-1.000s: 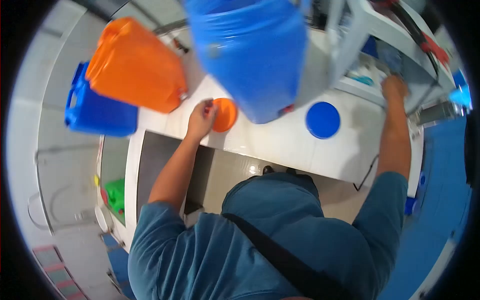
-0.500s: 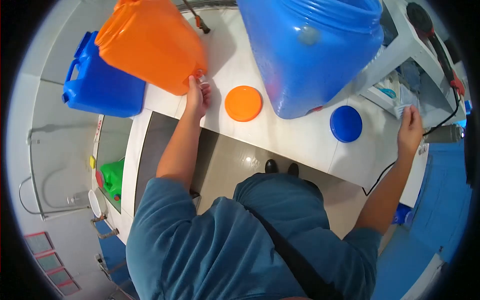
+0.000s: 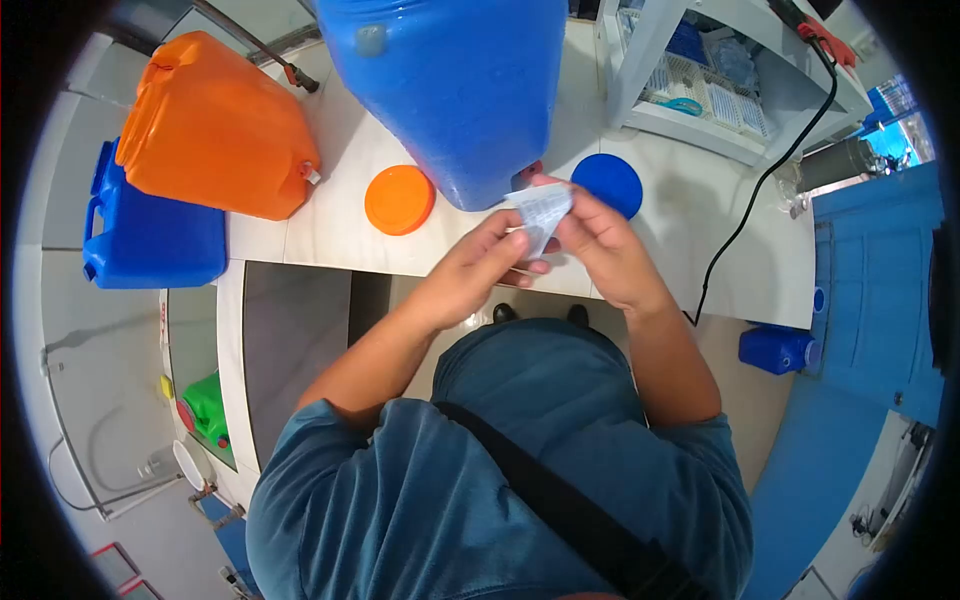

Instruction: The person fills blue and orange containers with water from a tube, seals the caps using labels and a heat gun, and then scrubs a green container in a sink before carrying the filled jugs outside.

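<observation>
A small whitish sheet with faint printing (image 3: 543, 210), a folded paper or flat packet, is held in front of my body. My left hand (image 3: 478, 262) pinches its lower left side, and my right hand (image 3: 607, 250) grips its right edge. Just beyond it stands a big blue plastic container (image 3: 455, 100), with a round blue lid (image 3: 607, 186) lying to the right. On the left, an orange jerrycan (image 3: 220, 130) has a small pale tap (image 3: 311, 174) low on its side. Between the two containers lies a round orange lid (image 3: 399, 200).
A blue jerrycan (image 3: 160, 240) stands at the far left. At the back right is a white shelf unit (image 3: 690, 135) with baskets. A black cable (image 3: 735, 225) crosses the counter's right side. A green container (image 3: 207, 408) sits lower left, and another blue one (image 3: 775, 350) lower right.
My left hand has left the orange jerrycan's tap and come to the middle. My right hand has brought the whitish sheet from the shelf side, and both hands now hold it.
</observation>
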